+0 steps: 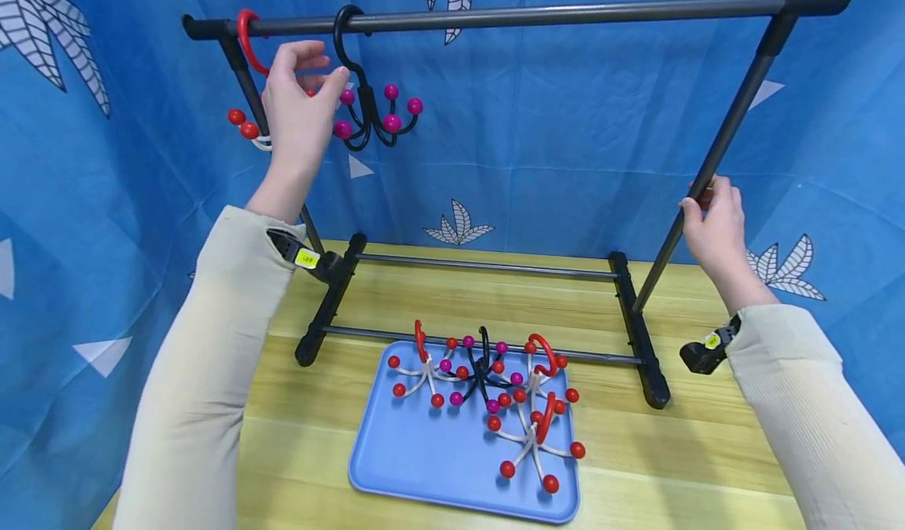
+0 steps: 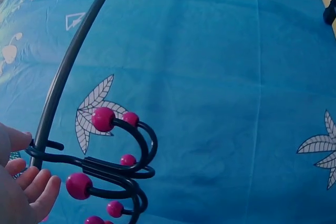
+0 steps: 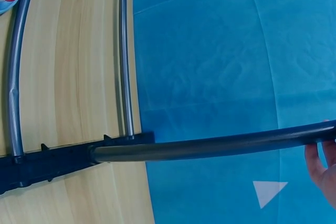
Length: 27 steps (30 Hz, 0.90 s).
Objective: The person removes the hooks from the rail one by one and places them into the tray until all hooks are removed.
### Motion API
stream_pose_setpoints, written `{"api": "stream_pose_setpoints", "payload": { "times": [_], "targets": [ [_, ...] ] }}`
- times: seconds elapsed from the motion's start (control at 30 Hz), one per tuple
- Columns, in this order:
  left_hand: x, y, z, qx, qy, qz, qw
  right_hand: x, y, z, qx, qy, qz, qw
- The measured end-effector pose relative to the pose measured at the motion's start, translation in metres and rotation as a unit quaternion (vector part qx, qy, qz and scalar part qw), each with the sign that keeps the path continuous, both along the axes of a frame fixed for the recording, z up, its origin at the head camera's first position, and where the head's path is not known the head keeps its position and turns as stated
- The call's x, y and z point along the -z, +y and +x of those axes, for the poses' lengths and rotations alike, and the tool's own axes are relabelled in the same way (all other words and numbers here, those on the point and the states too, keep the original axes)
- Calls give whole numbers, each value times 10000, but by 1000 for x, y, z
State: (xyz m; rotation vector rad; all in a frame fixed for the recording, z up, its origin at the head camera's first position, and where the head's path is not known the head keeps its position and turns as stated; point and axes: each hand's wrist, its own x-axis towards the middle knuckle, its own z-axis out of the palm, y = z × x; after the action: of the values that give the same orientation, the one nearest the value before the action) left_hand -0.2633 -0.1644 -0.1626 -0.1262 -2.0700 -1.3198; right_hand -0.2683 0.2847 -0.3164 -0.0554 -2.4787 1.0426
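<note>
A black multi-arm hook hanger [image 1: 365, 102] with magenta ball tips hangs by its hook from the top bar [image 1: 566, 16] of a dark metal rack. Just left of its hook is my left hand [image 1: 298, 114], thumb and fingers spread apart. In the left wrist view, those fingers lie right beside the hanger's hook [image 2: 58, 157] with nothing gripped. Behind this hand, a white hanger with a red hook [image 1: 243, 39] and red balls hangs at the bar's left end, partly hidden. My right hand [image 1: 717, 224] holds the rack's right post [image 1: 735, 126], thumb in front and fingers behind.
A blue tray [image 1: 424, 467] on the wooden table holds several more hangers: a black one [image 1: 482, 369] with magenta balls and white ones [image 1: 533, 436] with red hooks. The rack's feet [image 1: 654, 385] and lower rails stand behind it. A blue patterned cloth [image 1: 566, 145] hangs at the back.
</note>
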Motion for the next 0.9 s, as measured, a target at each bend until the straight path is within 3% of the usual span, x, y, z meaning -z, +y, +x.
{"api": "stream_pose_setpoints", "payload": {
  "times": [0.27,0.6,0.73,0.9],
  "targets": [
    [-15,8,-15,-305,-183,-76,9993,0,3,0,-1,97,38,9999],
    [-18,16,-20,-466,-334,-147,9982,1,2,1,-57,21,30,10000],
    [-20,17,-20,-352,-530,-1,9980,1,1,1,-56,-9,7,10000],
    [-23,19,-19,60,-623,362,9974,0,1,0,-61,10,2,10000]
  ]
}}
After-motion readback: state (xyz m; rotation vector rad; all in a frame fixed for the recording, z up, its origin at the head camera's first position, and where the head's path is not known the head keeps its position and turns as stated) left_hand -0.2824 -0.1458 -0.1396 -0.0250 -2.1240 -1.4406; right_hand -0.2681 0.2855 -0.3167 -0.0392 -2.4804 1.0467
